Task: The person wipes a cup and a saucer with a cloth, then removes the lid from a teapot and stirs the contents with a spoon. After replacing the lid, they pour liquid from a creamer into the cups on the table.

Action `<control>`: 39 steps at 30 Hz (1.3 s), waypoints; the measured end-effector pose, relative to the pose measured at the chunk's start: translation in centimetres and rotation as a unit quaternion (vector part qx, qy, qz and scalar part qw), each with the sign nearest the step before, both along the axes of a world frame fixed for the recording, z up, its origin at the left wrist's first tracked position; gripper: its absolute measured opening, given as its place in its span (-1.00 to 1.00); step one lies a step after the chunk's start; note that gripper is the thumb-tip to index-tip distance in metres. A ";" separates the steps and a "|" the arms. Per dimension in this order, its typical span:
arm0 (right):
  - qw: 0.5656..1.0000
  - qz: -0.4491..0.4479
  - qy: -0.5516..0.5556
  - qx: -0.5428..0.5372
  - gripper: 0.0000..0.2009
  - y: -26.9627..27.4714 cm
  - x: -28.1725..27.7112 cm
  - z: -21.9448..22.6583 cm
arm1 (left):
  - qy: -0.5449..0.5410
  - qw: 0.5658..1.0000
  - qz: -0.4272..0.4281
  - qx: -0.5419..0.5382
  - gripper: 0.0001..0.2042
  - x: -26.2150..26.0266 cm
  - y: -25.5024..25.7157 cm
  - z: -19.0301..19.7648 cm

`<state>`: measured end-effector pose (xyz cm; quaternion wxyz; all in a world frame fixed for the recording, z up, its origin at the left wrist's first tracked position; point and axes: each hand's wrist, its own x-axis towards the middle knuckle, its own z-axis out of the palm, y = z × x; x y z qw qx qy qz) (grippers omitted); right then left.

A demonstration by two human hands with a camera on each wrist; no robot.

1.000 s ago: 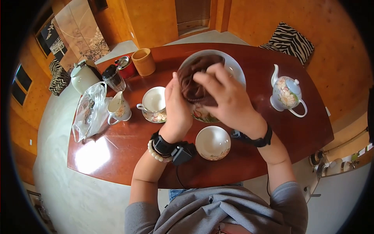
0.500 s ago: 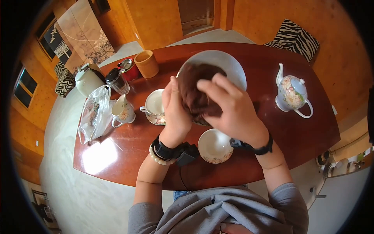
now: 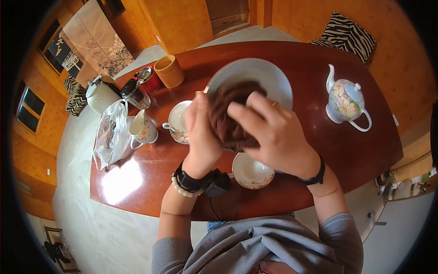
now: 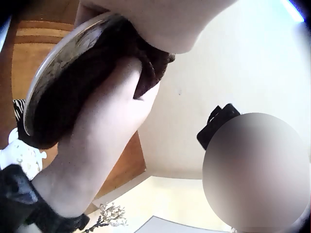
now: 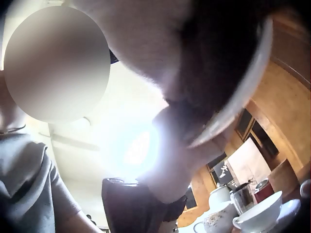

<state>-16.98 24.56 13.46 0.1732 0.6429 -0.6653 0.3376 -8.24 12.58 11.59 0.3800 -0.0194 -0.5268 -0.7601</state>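
In the head view the left hand [image 3: 201,137] holds a large pale plate [image 3: 273,75] by its left side, thumb up along the rim, the plate tilted above the table. A dark brown cloth [image 3: 230,107] lies bunched against the plate's face. The right hand [image 3: 278,137] presses the cloth there with bent fingers gripping its folds. In the left wrist view the cloth [image 4: 73,87] spreads along the plate's rim [image 4: 36,82] with the right hand [image 4: 107,111] on it. Much of the left hand's grip is hidden behind plate and cloth.
A cup [image 3: 253,171] stands below the hands, another cup [image 3: 179,116] on a saucer at their left. Further left are a milk jug [image 3: 143,130], plastic bag [image 3: 111,134], glass jar [image 3: 135,93], red canister [image 3: 149,80], wooden cup [image 3: 169,71] and white pot [image 3: 102,97]. A teapot [image 3: 345,102] stands right.
The right hand and the cloth have shifted slightly over the plate, and the folds of the cloth look different. The left hand keeps its hold on the plate. The head view has moved a little.
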 end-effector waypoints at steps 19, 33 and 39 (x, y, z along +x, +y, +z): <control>0.993 -0.046 -0.008 0.113 -0.52 1.4 -0.3 0.9 | 0.050 0.978 0.185 -0.078 -0.61 1.9 -1.5 0.3; 0.997 0.000 0.045 0.064 -0.48 1.7 -0.8 1.4 | 0.042 0.992 -0.014 0.120 -0.46 1.1 -0.2 0.8; 0.978 -0.173 0.046 -0.109 -0.46 0.7 -2.8 0.9 | -0.025 0.990 0.116 -0.079 -0.54 0.6 0.0 -1.4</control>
